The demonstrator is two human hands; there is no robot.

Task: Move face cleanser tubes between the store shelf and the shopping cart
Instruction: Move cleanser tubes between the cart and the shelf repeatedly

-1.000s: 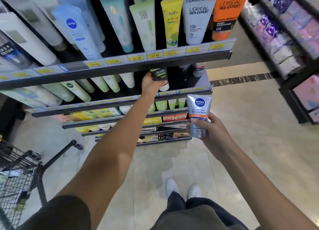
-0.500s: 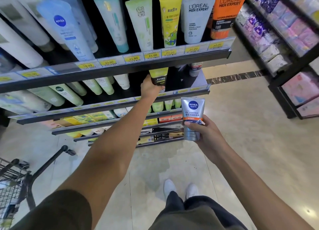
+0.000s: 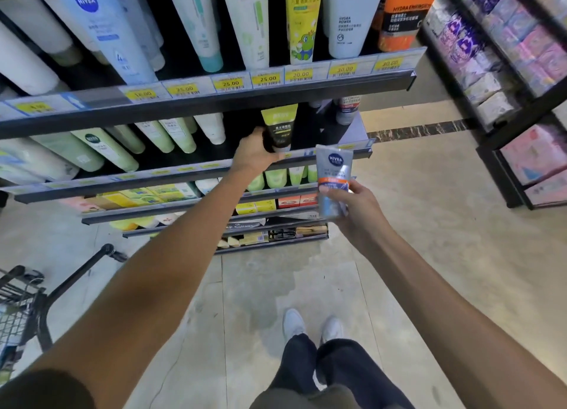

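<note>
Shelf edge is overhanging left hand gripping green-black tube; right hand is clutching silver Nivea tube in open aisle.

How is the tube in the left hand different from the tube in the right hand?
The left hand grips a black tube with a yellow-green top; the right hand grips a silver tube with a blue Nivea logo and orange band.

The black tube sits in the second shelf opening, under the top shelf; the silver tube is held out in the open aisle, in front of the shelves.

Both are squeeze tubes, held cap down.
</note>
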